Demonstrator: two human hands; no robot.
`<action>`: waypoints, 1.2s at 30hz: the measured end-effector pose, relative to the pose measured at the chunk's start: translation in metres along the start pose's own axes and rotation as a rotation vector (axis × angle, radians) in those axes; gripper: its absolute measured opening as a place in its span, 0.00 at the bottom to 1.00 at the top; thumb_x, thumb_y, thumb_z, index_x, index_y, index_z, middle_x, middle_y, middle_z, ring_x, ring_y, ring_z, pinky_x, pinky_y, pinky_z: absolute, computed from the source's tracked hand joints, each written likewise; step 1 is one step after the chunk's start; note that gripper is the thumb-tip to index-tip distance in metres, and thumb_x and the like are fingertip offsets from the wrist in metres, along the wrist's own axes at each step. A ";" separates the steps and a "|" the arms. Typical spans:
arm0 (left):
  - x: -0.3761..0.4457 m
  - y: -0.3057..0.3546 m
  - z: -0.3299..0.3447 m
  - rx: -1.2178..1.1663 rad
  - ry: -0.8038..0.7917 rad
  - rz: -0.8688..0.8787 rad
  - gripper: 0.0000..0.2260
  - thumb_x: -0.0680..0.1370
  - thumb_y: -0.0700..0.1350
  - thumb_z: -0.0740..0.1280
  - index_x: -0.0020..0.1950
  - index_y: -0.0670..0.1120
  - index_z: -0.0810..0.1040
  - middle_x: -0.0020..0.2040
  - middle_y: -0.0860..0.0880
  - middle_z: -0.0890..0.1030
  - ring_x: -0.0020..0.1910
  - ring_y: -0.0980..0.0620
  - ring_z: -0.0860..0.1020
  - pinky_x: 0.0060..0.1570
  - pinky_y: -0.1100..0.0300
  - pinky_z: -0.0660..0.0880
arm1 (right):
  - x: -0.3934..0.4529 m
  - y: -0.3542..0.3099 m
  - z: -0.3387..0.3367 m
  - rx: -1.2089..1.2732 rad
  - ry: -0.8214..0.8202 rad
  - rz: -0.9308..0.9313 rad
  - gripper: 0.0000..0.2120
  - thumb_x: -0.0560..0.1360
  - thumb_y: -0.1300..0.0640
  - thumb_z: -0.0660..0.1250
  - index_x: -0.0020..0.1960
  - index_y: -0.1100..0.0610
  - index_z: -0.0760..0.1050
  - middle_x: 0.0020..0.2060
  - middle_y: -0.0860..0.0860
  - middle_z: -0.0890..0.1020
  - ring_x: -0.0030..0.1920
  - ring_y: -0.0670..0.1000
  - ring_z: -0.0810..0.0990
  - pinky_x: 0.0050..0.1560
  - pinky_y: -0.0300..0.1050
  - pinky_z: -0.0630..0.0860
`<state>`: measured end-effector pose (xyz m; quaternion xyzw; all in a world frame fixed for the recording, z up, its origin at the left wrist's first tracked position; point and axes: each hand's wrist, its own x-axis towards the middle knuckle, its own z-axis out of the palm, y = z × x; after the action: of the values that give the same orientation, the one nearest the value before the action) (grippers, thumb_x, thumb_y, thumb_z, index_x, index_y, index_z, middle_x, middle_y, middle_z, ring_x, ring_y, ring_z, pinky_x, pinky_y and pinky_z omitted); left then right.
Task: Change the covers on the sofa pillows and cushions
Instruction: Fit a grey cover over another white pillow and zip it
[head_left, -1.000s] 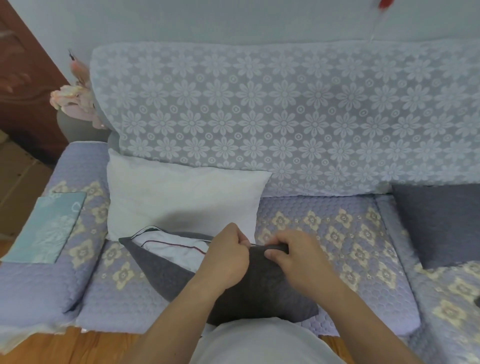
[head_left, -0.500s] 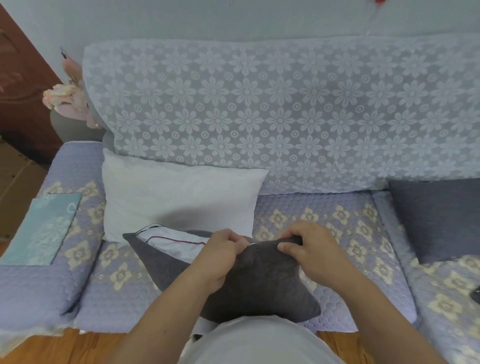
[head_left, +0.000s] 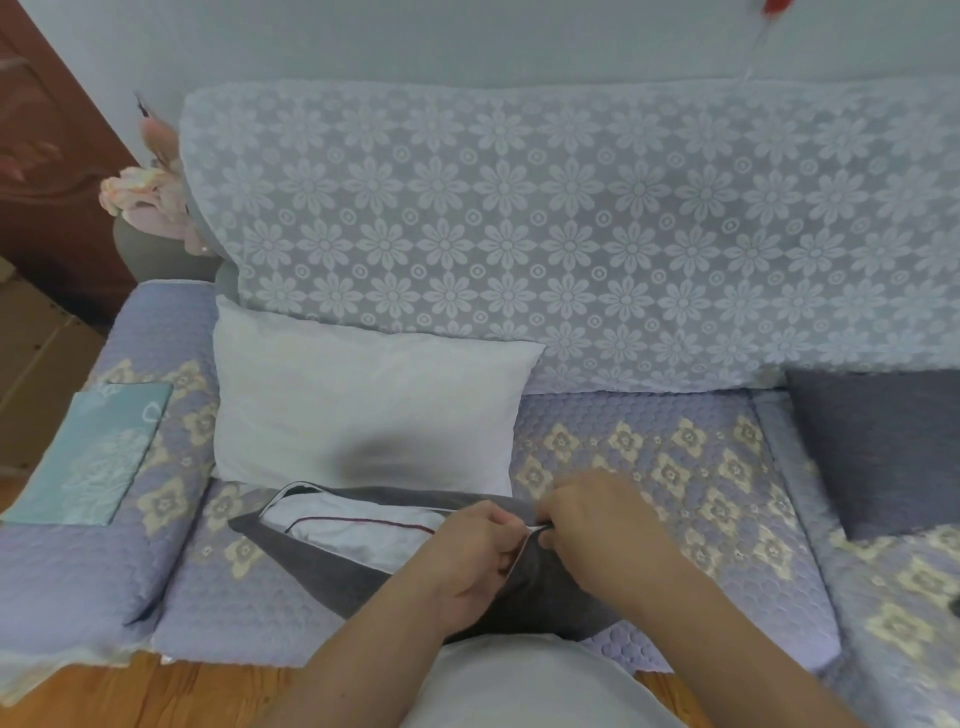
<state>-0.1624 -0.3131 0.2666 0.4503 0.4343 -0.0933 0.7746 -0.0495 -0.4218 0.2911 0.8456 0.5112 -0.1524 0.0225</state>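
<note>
Fingers of both hands are curled tight on the open edge of a dark grey cover (head_left: 332, 571), which lies on the front of the sofa seat (head_left: 675, 519) just ahead of the person's body. The left hand (head_left: 467, 556) grips the near lip of the opening, knuckles up, while the right hand (head_left: 597, 525) pinches the same edge from the right, so that the two hands nearly touch where the zipper line ends. Left of the fingers the opening gapes, and the white inner cushion (head_left: 358, 525), crossed by a thin dark red line, shows inside the cover; the cover's left corner points toward the sofa's left arm. Just behind the cover a bare white pillow (head_left: 363, 405) leans against the backrest, its lower edge touching or nearly touching the cover's far edge. On the left arm of the sofa lies a flat, pale teal folded cloth (head_left: 88, 457). At the right end of the seat, well apart from the hands, another dark grey cushion (head_left: 883, 452) rests against the backrest. A white lace throw (head_left: 571, 234) with daisy patterns drapes the whole backrest, and pale pink flowers (head_left: 140, 192) stand beyond its left end.
</note>
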 end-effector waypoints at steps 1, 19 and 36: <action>0.001 -0.003 0.000 0.000 -0.004 -0.004 0.06 0.80 0.34 0.63 0.45 0.43 0.76 0.37 0.47 0.78 0.36 0.51 0.73 0.40 0.57 0.70 | 0.001 0.000 0.004 -0.007 -0.036 0.015 0.09 0.80 0.50 0.64 0.52 0.53 0.81 0.47 0.51 0.81 0.48 0.53 0.78 0.46 0.47 0.74; 0.035 -0.019 -0.012 0.705 0.485 0.138 0.07 0.83 0.41 0.59 0.51 0.42 0.76 0.48 0.48 0.78 0.44 0.54 0.75 0.41 0.58 0.69 | -0.015 0.015 0.032 0.312 0.101 0.238 0.07 0.78 0.60 0.66 0.41 0.53 0.76 0.40 0.44 0.72 0.39 0.43 0.68 0.34 0.32 0.63; 0.051 -0.023 -0.052 0.976 0.643 0.152 0.06 0.83 0.43 0.61 0.49 0.45 0.76 0.49 0.47 0.79 0.50 0.47 0.77 0.47 0.54 0.73 | -0.014 0.055 0.036 0.308 0.058 0.390 0.04 0.77 0.58 0.69 0.43 0.53 0.80 0.43 0.50 0.81 0.42 0.48 0.75 0.42 0.40 0.68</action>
<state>-0.1743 -0.2731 0.2028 0.7903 0.5206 -0.0857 0.3117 -0.0166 -0.4673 0.2539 0.9257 0.3094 -0.1968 -0.0925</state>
